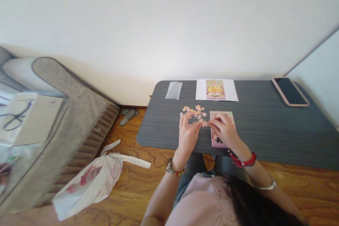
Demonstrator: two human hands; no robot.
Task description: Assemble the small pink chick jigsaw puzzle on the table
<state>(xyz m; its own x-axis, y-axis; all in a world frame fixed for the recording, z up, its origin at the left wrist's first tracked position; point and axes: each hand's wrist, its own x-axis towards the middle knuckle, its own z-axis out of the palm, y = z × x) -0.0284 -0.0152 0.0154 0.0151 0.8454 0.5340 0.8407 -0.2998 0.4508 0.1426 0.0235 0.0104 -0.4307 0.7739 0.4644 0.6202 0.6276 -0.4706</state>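
Several small pink and yellow jigsaw pieces (198, 112) lie in a loose pile on the dark table. My left hand (188, 134) curves around the near side of the pile, thumb and fingertips pinched at a short joined-looking strip of pink jigsaw pieces (204, 124). At the right end of that strip are the pinched fingertips of my right hand (225, 131). Beneath the right hand lies a pink puzzle tray (215, 144), partly covered, with dark gaps and some pieces showing in it.
A white sheet with a yellow character picture (215, 90) lies at the back of the table (254, 123). To its left is a clear plastic bag (174, 90); a phone (290, 91) lies far right. A sofa, slippers (129, 116) and white plastic bag (92, 180) are left.
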